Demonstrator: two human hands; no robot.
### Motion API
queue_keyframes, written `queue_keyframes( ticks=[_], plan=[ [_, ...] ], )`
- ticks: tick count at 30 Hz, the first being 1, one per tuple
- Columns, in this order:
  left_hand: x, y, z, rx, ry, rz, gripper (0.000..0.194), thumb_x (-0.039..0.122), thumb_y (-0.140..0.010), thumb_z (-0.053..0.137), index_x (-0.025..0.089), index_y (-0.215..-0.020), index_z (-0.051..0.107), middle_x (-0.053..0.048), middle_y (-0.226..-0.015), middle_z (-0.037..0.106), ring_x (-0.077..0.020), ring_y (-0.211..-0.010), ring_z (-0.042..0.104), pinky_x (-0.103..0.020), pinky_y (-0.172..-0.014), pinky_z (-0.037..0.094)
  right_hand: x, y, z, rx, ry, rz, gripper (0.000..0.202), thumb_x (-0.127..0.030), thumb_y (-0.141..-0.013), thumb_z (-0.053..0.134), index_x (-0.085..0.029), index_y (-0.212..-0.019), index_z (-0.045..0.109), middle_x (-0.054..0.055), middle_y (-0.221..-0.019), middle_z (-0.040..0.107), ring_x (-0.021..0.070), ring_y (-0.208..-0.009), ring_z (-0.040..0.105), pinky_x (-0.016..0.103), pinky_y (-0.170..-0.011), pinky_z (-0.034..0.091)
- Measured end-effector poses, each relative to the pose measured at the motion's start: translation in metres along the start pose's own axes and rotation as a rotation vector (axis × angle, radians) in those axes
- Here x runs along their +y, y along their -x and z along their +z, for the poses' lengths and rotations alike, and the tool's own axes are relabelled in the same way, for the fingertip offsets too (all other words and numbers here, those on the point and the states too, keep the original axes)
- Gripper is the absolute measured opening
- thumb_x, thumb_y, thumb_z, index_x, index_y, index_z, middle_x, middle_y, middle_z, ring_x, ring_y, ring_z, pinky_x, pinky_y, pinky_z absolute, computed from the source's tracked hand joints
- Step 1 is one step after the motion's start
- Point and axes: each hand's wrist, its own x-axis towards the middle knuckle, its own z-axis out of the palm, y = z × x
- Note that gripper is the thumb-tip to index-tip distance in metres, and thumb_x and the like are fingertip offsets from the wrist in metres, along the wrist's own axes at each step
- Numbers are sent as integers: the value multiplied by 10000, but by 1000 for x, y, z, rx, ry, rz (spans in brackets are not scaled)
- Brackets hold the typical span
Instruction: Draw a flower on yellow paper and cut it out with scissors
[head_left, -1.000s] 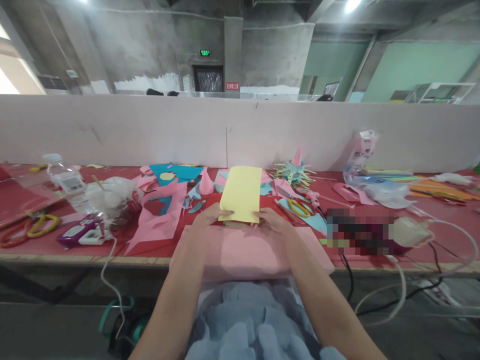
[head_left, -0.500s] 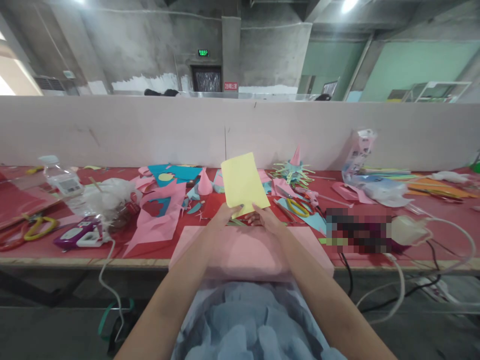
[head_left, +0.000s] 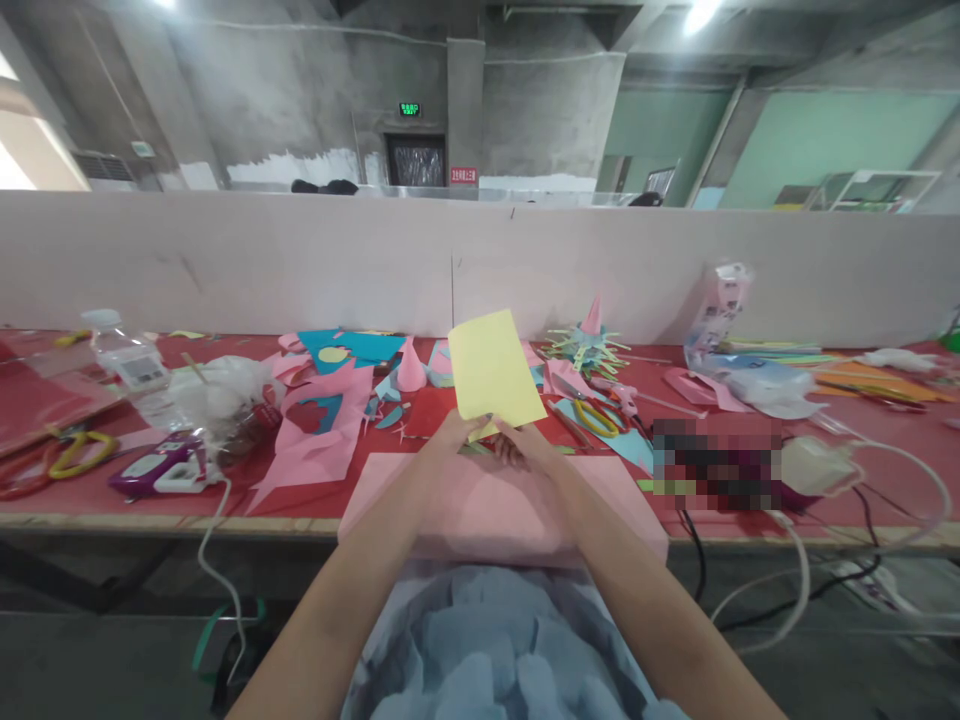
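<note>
Hands pinch yellow paper over the red desk before a partition. Beyond it: green exit sign, red Chinese notice.

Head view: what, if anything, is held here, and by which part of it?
A yellow sheet, held by its lower edge in the left hand and right hand.

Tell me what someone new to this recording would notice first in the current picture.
Probably the bright yellow sheet, held up at the centre by its lower edge between the left hand and right hand. Next, the spiky paper piece topped by a pink point, beyond the sheet to its right, near the pale partition. Left of the sheet, a pink cone stands among paper scraps.
</note>
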Motion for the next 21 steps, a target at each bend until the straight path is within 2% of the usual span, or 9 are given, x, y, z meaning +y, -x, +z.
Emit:
queue_keyframes(
  ticks=[5,9,12,21],
  plan=[
    [0,1,1,14,15,-16,636,408,-364,871,92,-885,689,-127,-944,709,-294,-879,644,-414,-833,482,-2,2,0,-4,0,-23,508,-618,-767,504,-143,-596,562,30,-453,589,86,-331,483,183,-290,303],
    [2,2,0,-16,22,-24,594,387,-416,863,98,-905,691,-129,-980,699,-293,-900,641,-414,-840,483,-7,4,0,-46,6,-16,520,-625,-770,493,-158,-546,535,5,-407,554,62,-289,423,172,-287,290],
    [2,1,-2,-33,47,-30,606,390,-400,868,98,-902,693,-132,-984,698,-298,-908,639,-416,-844,482,-9,5,-1,-71,25,-19,531,-639,-763,488,-170,-513,509,-6,-393,539,57,-281,405,171,-285,285],
    [8,2,-7,-31,93,-66,608,404,-428,861,85,-914,683,-151,-1003,691,-317,-947,631,-427,-863,474,-2,0,-5,-73,78,-25,505,-613,-781,477,-182,-518,480,-28,-383,521,59,-258,386,178,-280,262]
  ],
)
